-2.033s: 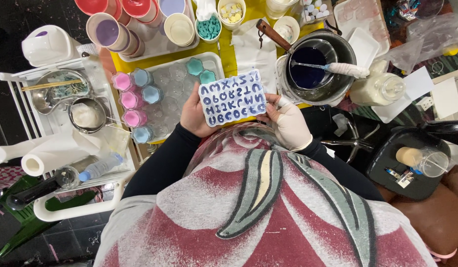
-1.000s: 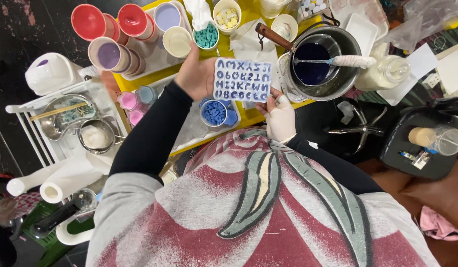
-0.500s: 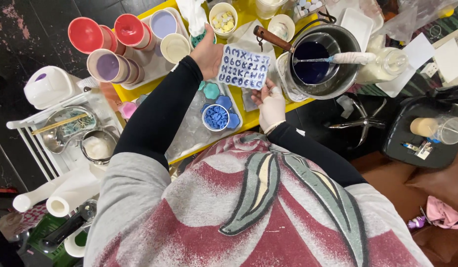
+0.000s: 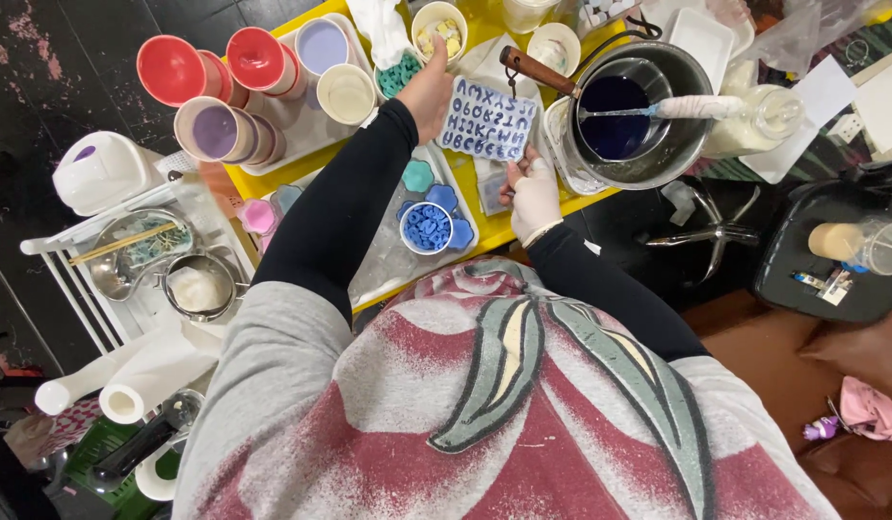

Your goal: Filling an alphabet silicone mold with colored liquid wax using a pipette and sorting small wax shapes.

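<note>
Centrally, the yellow bench (image 4: 509, 229) is shown crowded with a large metal pot (image 4: 648, 116) of dark blue liquid, wide red and lilac cups (image 4: 220, 130) and a tray (image 4: 388, 260) carrying a small dish of blue pieces (image 4: 427, 227). Between pot and tray, a pale blue letter mould (image 4: 486, 119) is held raised and flat by both edges, seemingly so its cavities stay level. It is gripped by the left hand (image 4: 429, 91) at its far corner and by the white-gloved right hand (image 4: 535, 193) at its near edge, fingers closed on it; the pot's wooden handle (image 4: 535, 69) lies close beside.
</note>
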